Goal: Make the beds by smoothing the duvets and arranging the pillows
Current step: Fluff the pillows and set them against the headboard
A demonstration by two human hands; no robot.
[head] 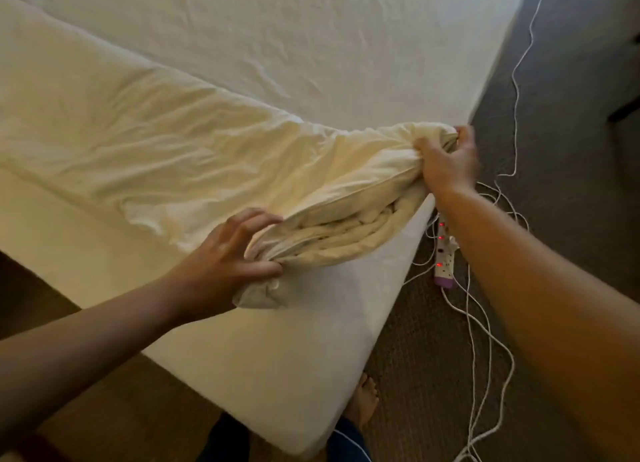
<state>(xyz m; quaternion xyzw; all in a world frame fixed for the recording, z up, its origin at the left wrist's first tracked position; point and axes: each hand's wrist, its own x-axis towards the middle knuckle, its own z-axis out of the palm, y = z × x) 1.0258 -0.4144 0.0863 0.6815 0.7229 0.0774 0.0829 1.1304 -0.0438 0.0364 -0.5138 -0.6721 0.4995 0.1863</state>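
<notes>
You're gripping the bunched end of the duvet (214,156) with both hands: left hand (221,253) curling round the lower folds, right hand (446,160) clamping the upper corner. The duvet is lying folded across the near corner of the bed (311,375), mostly unspread. Separate the two corners, pull them apart evenly, then draw toward the foot. Watch the cables (485,323) and power strip (445,257) beside your foot.
</notes>
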